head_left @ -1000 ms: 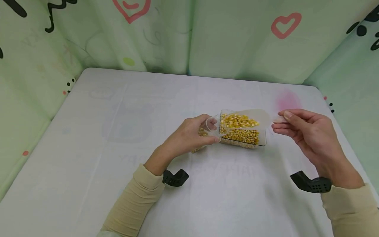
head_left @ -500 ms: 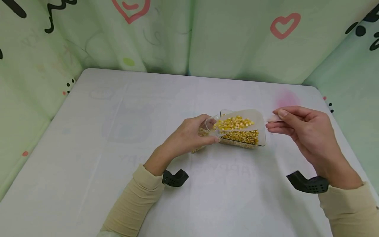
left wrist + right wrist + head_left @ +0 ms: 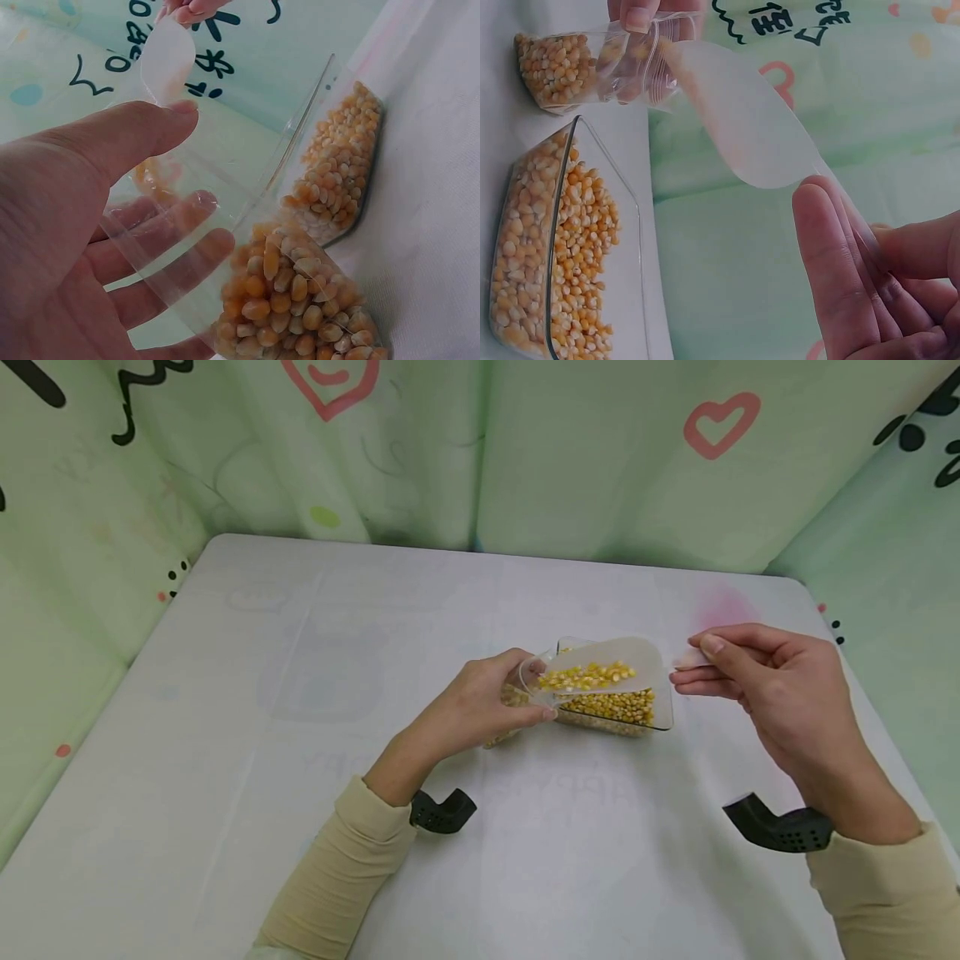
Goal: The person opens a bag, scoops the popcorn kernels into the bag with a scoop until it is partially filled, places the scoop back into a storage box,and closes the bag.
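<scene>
My left hand (image 3: 487, 693) holds a clear zip bag (image 3: 656, 75) by its mouth, thumb on one side and fingers on the other. Corn kernels (image 3: 292, 300) fill the bag's lower part. Between thumb and fingers, my right hand (image 3: 780, 693) pinches the handle of a whitish translucent scoop (image 3: 742, 120). The scoop is tilted down to the left, its tip at the bag's mouth, with yellow kernels (image 3: 588, 675) lying in it. Beneath the scoop stands a rectangular glass container (image 3: 663, 718) of corn kernels, partly covered by it in the head view.
A white cloth (image 3: 300, 827) with faint print covers the table. Green curtains (image 3: 600, 460) with hearts and dark marks enclose the back and sides. The glass container's raised rim (image 3: 640, 247) stands close beside the bag.
My right hand has moved a little left, bringing the scoop closer to the bag. Kernels have slid along the scoop towards its tip, and fewer show in it. My left hand stays put.
</scene>
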The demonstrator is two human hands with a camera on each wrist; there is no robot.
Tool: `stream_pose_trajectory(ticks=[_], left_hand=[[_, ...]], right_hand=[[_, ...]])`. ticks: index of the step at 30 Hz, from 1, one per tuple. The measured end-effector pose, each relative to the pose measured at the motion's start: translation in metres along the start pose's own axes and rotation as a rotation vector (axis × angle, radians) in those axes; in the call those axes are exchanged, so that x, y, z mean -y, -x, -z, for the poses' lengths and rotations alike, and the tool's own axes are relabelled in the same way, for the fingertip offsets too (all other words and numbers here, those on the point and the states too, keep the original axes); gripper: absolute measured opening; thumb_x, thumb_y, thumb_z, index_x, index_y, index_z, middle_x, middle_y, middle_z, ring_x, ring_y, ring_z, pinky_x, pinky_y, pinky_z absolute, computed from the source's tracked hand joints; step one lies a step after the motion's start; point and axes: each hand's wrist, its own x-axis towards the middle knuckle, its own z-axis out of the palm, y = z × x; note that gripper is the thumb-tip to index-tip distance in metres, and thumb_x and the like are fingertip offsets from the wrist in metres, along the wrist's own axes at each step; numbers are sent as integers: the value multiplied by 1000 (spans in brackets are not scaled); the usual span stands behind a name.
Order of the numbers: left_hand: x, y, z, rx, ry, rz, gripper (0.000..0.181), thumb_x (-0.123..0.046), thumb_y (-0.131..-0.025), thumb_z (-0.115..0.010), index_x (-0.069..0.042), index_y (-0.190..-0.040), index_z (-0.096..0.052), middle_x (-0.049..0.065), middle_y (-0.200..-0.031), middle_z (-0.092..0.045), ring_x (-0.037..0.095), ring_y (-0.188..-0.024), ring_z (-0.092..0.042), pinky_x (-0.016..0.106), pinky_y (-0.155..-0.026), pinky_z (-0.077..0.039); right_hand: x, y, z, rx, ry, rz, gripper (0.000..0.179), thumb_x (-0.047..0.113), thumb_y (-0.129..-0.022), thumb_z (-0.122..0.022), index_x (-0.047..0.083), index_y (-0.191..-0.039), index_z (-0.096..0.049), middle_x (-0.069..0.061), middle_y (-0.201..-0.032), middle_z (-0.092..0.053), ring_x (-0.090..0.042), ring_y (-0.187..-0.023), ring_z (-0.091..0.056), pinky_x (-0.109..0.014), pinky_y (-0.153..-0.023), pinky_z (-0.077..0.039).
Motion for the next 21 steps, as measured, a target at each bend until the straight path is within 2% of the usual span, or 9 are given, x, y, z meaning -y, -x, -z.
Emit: stream_pose_trajectory(ticks=[12, 17, 21], left_hand=[[2, 0, -1, -11, 10, -16, 40, -30, -86, -78, -16, -120, -59, 3, -115, -68, 12, -109, -60, 35, -94, -49], [3, -1, -1, -3, 15, -46, 39, -27, -88, -77, -14, -120, -59, 6, -116, -69, 16, -110, -62, 36, -94, -49], [3, -1, -1, 3, 26, -56, 41, -26, -88, -76, -13, -122, -58, 5, -117, -69, 19, -114, -63, 37, -96, -49]], right_hand=[[6, 4, -3, -29, 106, -2, 23, 8, -92, -68, -8, -108, -67, -12, -89, -77, -22, -75, -76, -29, -75, -58], [6, 4, -3, -30, 113, -1, 23, 8, -92, -68, -8, -108, -67, -13, -88, -77, -22, -75, -76, -29, -75, -58], [5, 5, -1, -29, 107, 0, 23, 7, -92, -68, -8, -109, -67, -12, -89, -77, -23, -74, -76, -28, -76, -58]])
